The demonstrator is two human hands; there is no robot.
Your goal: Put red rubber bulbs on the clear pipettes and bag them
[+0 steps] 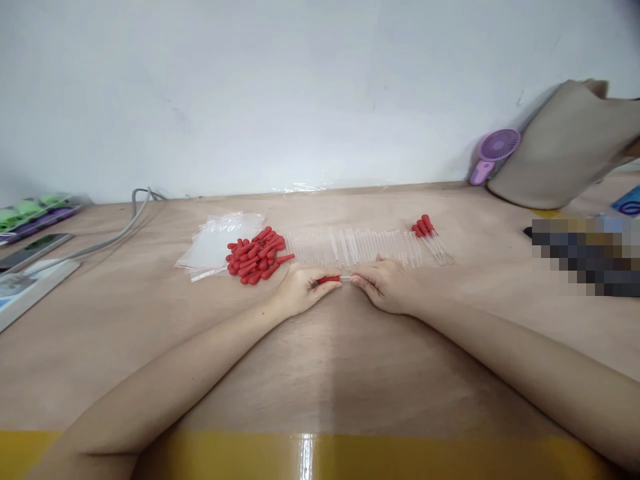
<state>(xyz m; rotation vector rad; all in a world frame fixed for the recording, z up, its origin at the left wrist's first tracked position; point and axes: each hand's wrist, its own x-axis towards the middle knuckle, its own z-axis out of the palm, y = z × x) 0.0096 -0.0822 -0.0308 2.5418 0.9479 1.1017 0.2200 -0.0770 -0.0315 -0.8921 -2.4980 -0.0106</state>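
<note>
Between finger and thumb, my left hand (pixel 305 288) pinches a red rubber dropper bulb (pixel 329 280) that points right. My right hand (pixel 384 283) grips a thin clear glass tube (pixel 346 278), whose left end meets the bulb's mouth; how far it sits inside I cannot tell. Just behind my left hand lies a heap of red bulbs (pixel 254 257). A long row of clear glass tubes (pixel 345 245) stretches behind both hands. To the right of that row, several droppers with red bulbs (pixel 424 227) on their tubes lie together.
Clear plastic bags (pixel 213 243) lie left of the bulb heap. A power strip (pixel 37 287) with a grey cable (pixel 113 238) and a phone (pixel 37 250) are at the left. A purple fan (pixel 495 153) leans by a beige bag (pixel 555 147) at the back right.
</note>
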